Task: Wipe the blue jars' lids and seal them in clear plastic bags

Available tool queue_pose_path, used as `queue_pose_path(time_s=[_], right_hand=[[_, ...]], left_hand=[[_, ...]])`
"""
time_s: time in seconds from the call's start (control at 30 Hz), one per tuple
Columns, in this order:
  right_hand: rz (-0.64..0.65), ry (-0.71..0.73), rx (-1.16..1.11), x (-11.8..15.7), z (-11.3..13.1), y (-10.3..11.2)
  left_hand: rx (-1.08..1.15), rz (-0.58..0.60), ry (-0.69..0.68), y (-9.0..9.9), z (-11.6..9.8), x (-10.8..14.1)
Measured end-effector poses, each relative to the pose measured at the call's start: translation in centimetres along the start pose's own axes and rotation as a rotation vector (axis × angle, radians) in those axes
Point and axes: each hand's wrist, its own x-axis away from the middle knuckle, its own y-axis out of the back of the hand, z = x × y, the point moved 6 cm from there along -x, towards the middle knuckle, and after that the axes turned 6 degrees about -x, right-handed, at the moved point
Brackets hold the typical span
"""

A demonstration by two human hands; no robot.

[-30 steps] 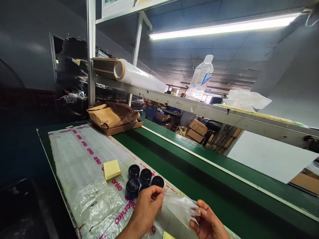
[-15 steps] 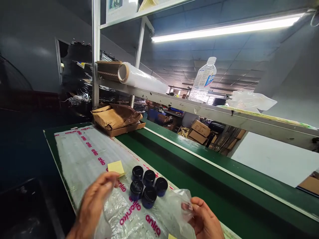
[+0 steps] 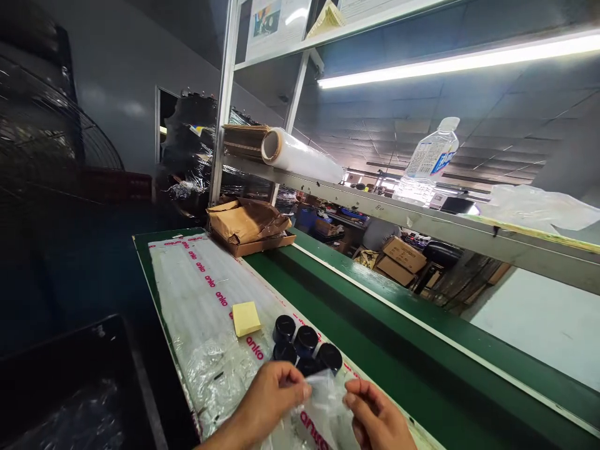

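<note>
Both hands, left hand [image 3: 274,397] and right hand [image 3: 375,419], pinch a thin, crinkled clear plastic bag [image 3: 323,400] beside black jars [image 3: 302,347].

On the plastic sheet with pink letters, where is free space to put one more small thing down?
The plastic sheet lies bare between the cardboard tray and the yellow note pad. The green belt alongside is bare too. It is crowded near the black jars, where the left hand and right hand pinch a clear bag.
</note>
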Motion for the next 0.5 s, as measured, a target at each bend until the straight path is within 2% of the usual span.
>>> queue_pose_path(time_s=[0.07, 0.17, 0.27, 0.37, 0.5], right_hand=[[0.032, 0.047, 0.101, -1.6, 1.9, -1.0], [-0.008, 0.236, 0.163, -3.8, 5.5, -2.3], [-0.038, 0.463, 0.271, -4.3, 6.7, -3.2], [0.04, 0.628, 0.443, -3.3, 4.3, -3.9], [0.097, 0.688, 0.622, -2.6, -0.4, -3.3]], left_hand=[[-0.109, -0.053, -0.064, 0.9, -1.5, -2.1], [-0.286, -0.193, -0.17, 2.4, -4.6, -5.0], [-0.537, -0.321, -0.301, 3.2, -7.2, -5.7], [-0.814, -0.248, -0.38, 2.1, -6.9, -4.9], [-1.084, -0.115, -0.368, 0.2, -4.1, -3.8]])
